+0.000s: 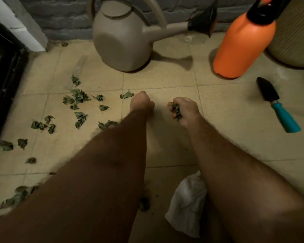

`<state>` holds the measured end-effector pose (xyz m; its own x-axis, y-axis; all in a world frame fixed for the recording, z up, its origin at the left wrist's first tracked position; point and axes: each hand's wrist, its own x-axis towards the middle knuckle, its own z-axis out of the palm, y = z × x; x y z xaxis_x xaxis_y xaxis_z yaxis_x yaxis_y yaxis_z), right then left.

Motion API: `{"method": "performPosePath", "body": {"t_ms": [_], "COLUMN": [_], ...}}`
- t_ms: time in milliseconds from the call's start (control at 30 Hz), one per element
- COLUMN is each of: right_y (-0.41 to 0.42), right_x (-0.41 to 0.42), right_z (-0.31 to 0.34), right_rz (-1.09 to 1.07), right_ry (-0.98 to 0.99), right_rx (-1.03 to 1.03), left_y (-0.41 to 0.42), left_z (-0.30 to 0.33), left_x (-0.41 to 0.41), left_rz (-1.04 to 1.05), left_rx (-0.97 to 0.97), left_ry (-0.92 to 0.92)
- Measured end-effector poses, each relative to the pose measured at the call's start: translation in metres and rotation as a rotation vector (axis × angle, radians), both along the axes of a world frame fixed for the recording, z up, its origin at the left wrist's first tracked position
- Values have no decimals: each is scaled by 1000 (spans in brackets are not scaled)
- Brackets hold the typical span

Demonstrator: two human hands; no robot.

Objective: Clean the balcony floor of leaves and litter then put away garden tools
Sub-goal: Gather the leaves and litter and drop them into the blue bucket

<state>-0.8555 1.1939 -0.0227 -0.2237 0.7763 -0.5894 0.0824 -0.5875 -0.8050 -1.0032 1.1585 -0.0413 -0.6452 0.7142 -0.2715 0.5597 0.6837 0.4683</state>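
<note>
No text, label, brand, number or sign can be read anywhere in the view. The beige plastic watering can with the black rose (123, 37), the orange plastic pressure sprayer bottle with the black top (242, 44) and the black-bladed garden trowel with the teal handle (277, 105) all show plain, unmarked sides. The crumpled white cloth (186, 206) lying on the tiled floor likewise bears no print.
</note>
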Motion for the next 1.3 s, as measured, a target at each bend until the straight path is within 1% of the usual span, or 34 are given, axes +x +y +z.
{"method": "performPosePath", "body": {"t_ms": [33, 67, 133, 167, 200, 300, 367, 467, 500, 533, 600, 733, 867, 933, 1000, 1100, 1167, 1300], "right_y": [0, 1, 3, 4, 5, 9, 12, 12, 13, 13, 13, 17, 0, -15, -34, -65, -81, -96], "right_x": [3, 6, 9, 11, 12, 13, 15, 18, 20, 21, 24, 33, 42, 41, 36, 34, 32, 22], "right_z": [2, 3, 5, 7, 7, 9, 11, 16, 19, 23, 30, 45, 64, 73, 83, 107, 130, 205], "right_rz": [-13, -30, -73, -100, -129, -227, -271, -298, -297, -298, -305, -340, -404, -447, -458, -430, -414, -397], "right_ry": [30, 59, 128, 166, 207, 296, 314, 267, 249, 237, 238, 257, 312, 342, 336, 283, 258, 255], "right_rx": [2, 0, -23, -44, -68, -110, -128, -148, -145, -136, -104, -37, -61, -85, -112, -144, -164, -206], "left_y": [-5, -9, -14, -16, -18, -22, -21, -16, -15, -14, -13, -9, -15, -23, -36, -58, -72, -92], "left_z": [-2, -4, -1, 4, 8, 13, 18, 27, 32, 36, 40, 56, 82, 90, 95, 115, 137, 209], "left_x": [5, 8, 17, 23, 28, 39, 45, 51, 53, 56, 59, 65, 67, 71, 77, 88, 92, 88], "left_rz": [99, 232, 523, 613, 678, 787, 798, 770, 755, 732, 701, 719, 807, 862, 924, 981, 1004, 1024], "left_rx": [92, 221, 493, 578, 632, 709, 728, 769, 786, 792, 780, 794, 890, 895, 886, 865, 840, 750], "left_ry": [-117, -311, -853, -1057, -1177, -1341, -1378, -1390, -1422, -1456, -1469, -1462, -1496, -1497, -1536, -1616, -1629, -1637]}}
